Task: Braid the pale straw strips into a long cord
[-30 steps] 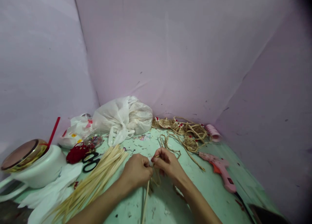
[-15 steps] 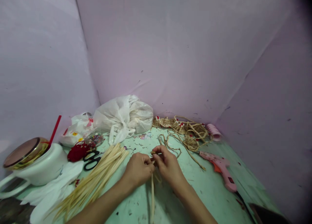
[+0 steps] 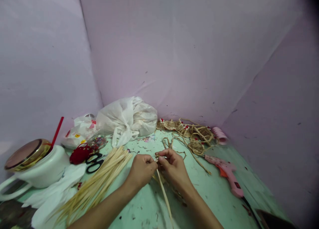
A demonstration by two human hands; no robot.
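My left hand (image 3: 141, 171) and my right hand (image 3: 173, 167) meet over the green table (image 3: 214, 192), both pinched shut on the top end of a thin pale stick (image 3: 164, 197). The stick slants down toward me between my forearms. A strand of brown twine (image 3: 171, 146) lies just beyond my right fingers and seems to run to the pinch; how it is attached is too small to see. A bundle of several similar sticks (image 3: 99, 182) lies left of my left hand.
Black scissors (image 3: 93, 164), a red pouch (image 3: 79, 153) and a white pot with a gold lid (image 3: 32, 166) sit at left. White plastic bags (image 3: 127, 117) are at the back. Woven twine pieces (image 3: 191, 134), a pink spool (image 3: 219, 135) and a pink glue gun (image 3: 228, 175) lie at right.
The stick's near end has swung from left of centre to right of centre. Both hands have shifted slightly away from me, still pinched together on its top.
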